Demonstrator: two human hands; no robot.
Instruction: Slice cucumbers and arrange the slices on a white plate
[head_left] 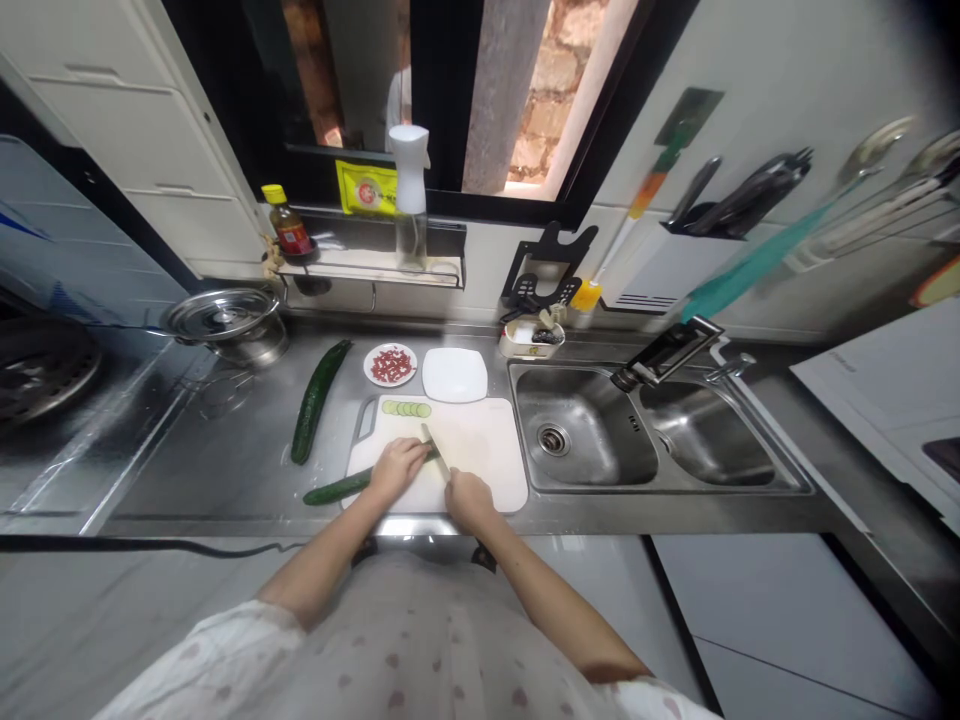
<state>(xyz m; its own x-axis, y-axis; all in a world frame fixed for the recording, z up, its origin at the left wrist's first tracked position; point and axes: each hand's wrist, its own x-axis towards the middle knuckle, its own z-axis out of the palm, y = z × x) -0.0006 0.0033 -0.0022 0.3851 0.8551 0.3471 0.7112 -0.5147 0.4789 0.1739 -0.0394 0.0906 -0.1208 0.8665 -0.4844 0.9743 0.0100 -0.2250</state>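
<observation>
A white cutting board [480, 440] lies on the steel counter in front of me. My left hand [397, 466] is closed over a cucumber [337, 488] that lies across the board's left edge. My right hand [469, 497] grips a knife [435, 450], whose blade rests against the cucumber's cut end beside my left fingers. Several cucumber slices [406, 408] sit in a row at the board's far left corner.
A second whole cucumber [319, 400] lies on the counter to the left. Behind the board stand a small plate of red chilli pieces [390, 364] and a white square plate [454, 374]. A double sink [652, 430] is to the right, a steel pot [225, 322] at far left.
</observation>
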